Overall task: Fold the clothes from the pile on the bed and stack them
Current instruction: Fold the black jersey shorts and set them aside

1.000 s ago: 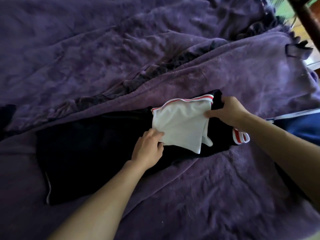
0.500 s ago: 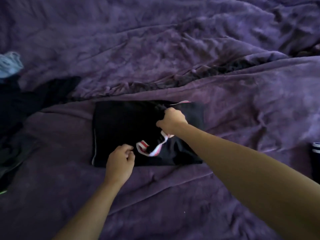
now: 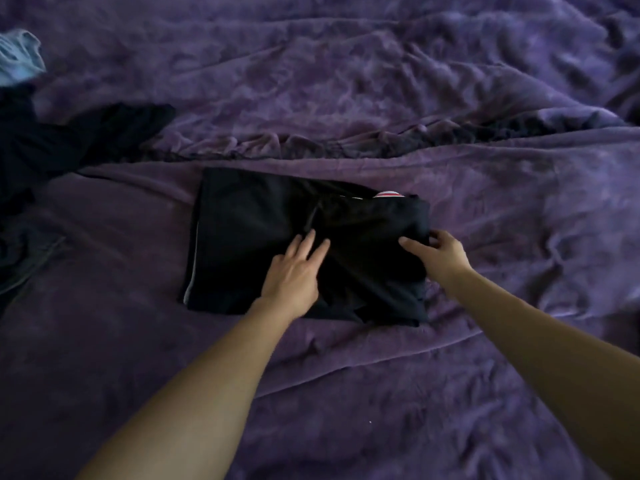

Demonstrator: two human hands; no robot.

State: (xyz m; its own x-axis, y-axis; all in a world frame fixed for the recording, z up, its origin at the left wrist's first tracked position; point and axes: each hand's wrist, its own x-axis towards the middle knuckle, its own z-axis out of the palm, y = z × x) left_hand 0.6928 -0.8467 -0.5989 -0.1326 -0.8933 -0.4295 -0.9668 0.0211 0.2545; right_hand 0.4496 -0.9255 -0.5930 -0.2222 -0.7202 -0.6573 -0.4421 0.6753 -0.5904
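Bed, covered by a rumpled purple plush blanket (image 3: 346, 81). A dark ruffled seam (image 3: 311, 145) crosses it from the left side to the right.

Item 1: folded black fabric garment (image 3: 263, 237), a flat, roughly rectangular bundle. It lies on the blanket about midway between the bed's left and right edges, on the near side of the ruffled seam. A thin pale line runs down its left edge. A small piece of red-and-white striped trim (image 3: 388, 194) peeks out at its far edge, towards the right corner of the bundle.

Item 2: left hand (image 3: 292, 271), bare forearm coming from the near edge. The palm lies flat on the middle of the folded black garment with the fingers straight and slightly spread. The grip is released: it presses and holds nothing.

Item 3: right hand (image 3: 440, 254), at the right edge of the folded black garment. The thumb lies on top of the cloth and the fingers curl round the edge, so this grip is grasping the garment's right side.

Item 4: loose heap of dark clothes (image 3: 52, 147), unfolded, at the bed's left edge, well apart from the folded bundle.

Item 5: crumpled light blue garment (image 3: 17, 57), at the far left corner, just beyond the dark heap.
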